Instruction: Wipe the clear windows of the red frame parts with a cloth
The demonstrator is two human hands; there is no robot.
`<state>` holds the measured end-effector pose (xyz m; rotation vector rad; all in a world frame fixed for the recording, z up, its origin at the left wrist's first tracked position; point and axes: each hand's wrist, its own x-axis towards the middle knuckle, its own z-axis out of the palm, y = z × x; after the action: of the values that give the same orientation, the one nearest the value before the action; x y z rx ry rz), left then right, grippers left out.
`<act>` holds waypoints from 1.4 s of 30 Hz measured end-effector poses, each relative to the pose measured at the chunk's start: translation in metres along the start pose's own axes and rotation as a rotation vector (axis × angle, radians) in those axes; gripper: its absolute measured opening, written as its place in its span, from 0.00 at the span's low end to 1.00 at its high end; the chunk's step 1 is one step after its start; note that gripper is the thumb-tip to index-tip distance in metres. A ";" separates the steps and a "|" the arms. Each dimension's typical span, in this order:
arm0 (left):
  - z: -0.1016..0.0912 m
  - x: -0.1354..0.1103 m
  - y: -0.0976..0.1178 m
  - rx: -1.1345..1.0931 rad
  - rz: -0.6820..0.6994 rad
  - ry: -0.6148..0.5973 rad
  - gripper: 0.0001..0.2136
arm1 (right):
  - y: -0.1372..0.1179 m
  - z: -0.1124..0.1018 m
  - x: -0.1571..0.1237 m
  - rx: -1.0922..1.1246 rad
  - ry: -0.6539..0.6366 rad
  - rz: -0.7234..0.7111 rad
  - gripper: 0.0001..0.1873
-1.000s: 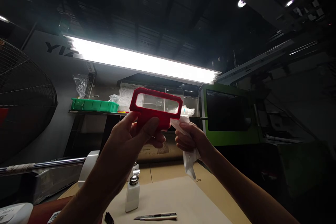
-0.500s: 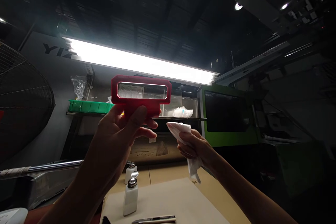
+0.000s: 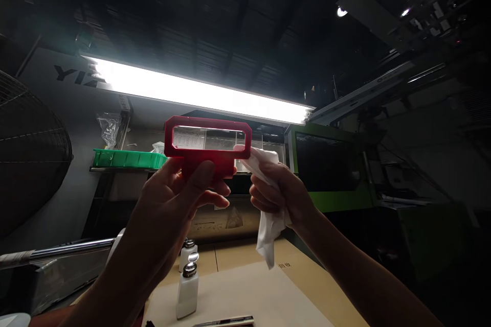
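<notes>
Held item: red frame with a clear rectangular pane, raised level above the far side of the desk, just below the strip light. Left hand: thumb and fingers pinched on the frame's lower red block. Right hand: fingers curled tight round a white cloth; the cloth's upper end touches the frame's right end, its tail hangs down. Desk, near left: two white pump bottles, one in front of the other. Desk, near edge: a cutter, lying flat. Behind, left: green tray on a shelf. Behind, right: green machine.
</notes>
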<state>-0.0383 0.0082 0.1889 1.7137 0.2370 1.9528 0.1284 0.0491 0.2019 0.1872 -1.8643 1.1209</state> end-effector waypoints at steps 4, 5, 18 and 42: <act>-0.001 -0.002 0.002 -0.014 0.003 -0.019 0.07 | -0.003 0.006 0.007 0.022 -0.020 -0.009 0.10; -0.001 -0.003 0.003 -0.011 -0.002 -0.020 0.07 | -0.003 0.007 0.008 0.018 -0.013 -0.021 0.10; 0.000 -0.008 0.004 0.008 -0.019 0.044 0.07 | 0.007 0.011 0.010 -0.055 0.025 -0.080 0.12; -0.006 0.002 0.001 0.036 0.018 0.113 0.09 | 0.028 -0.006 0.016 -0.310 0.289 -0.215 0.23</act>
<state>-0.0443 0.0099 0.1900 1.6354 0.3002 2.0726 0.1081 0.0745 0.1981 0.0427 -1.6859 0.6640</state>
